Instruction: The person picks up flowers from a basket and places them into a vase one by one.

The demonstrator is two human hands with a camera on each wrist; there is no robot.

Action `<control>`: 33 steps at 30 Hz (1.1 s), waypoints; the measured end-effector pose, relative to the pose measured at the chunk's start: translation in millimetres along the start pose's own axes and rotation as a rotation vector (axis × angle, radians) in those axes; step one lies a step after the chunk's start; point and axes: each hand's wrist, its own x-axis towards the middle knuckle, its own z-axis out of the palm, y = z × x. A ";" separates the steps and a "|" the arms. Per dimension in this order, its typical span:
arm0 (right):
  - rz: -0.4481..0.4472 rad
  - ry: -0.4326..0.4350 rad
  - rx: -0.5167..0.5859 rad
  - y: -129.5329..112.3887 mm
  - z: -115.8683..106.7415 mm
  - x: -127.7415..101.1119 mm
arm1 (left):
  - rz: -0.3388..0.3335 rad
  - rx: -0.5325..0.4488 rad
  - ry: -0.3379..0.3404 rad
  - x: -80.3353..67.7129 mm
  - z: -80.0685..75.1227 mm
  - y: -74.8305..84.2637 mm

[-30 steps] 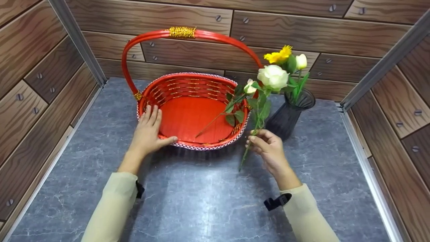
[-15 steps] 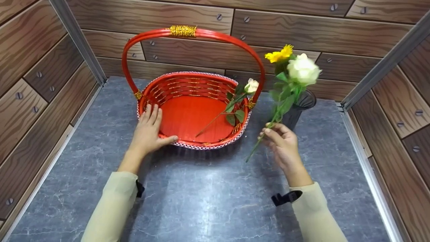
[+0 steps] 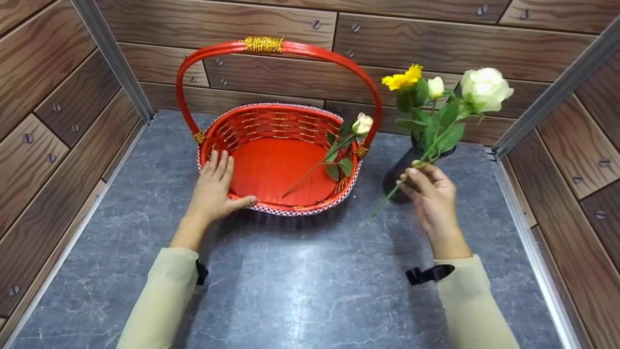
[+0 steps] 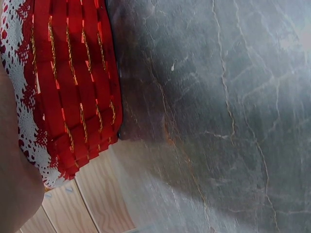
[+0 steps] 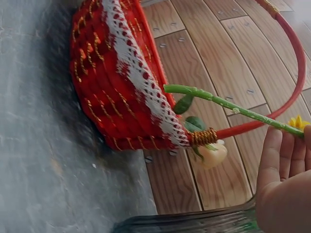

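A red woven basket with a tall arched handle stands at the back of the grey surface. My left hand rests on its near left rim, fingers straight over the edge and thumb along the front. Inside the basket lies a small cream rose, its stem slanting across the floor. My right hand pinches the green stem of a large white rose, whose bloom tilts up and right. Behind that stem is a dark glass vase, partly hidden, with a yellow flower and a white tulip-like bud.
Wood-patterned panels close off the back and both sides. A metal strip runs along the right edge of the grey marbled surface.
My right hand has moved right and slightly away with the white rose, from beside the basket to in front of the vase. My left hand has stayed on the basket rim.
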 end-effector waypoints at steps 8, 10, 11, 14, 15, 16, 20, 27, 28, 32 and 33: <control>-0.047 0.024 0.068 -22.9 -2.6 13.7 | -0.004 0.013 -0.003 0.6 -2.8 -0.1; -0.059 0.032 0.093 -30.1 -3.4 17.0 | -0.001 0.014 -0.006 1.2 -2.7 0.0; -0.064 0.034 0.105 -33.5 -3.7 18.7 | 0.001 0.012 -0.005 1.5 -2.3 0.0; -0.077 0.040 0.132 -43.7 -3.7 24.2 | -0.001 0.011 -0.008 1.4 -2.0 0.0; -0.080 0.041 0.143 -47.0 -3.5 26.1 | -0.002 0.012 -0.008 1.3 -1.8 -0.1; -0.081 0.045 0.152 -50.1 -3.3 28.1 | -0.002 0.011 -0.010 1.2 -1.8 -0.1; -0.084 0.071 0.184 -59.9 -2.1 36.4 | -0.002 0.020 -0.016 0.7 -2.0 -0.1; -0.124 0.126 0.167 -69.4 0.5 47.8 | -0.007 0.015 -0.014 -0.3 -2.1 -0.3; -0.130 0.131 0.166 -70.7 0.7 48.9 | -0.006 0.015 -0.012 -0.3 -2.0 -0.3; -0.148 0.152 0.172 -75.8 0.5 52.4 | -0.004 0.002 -0.005 -0.2 -0.6 -0.3; -0.153 0.156 0.173 -77.0 0.4 53.1 | -0.004 0.000 -0.001 -0.4 -0.3 -0.4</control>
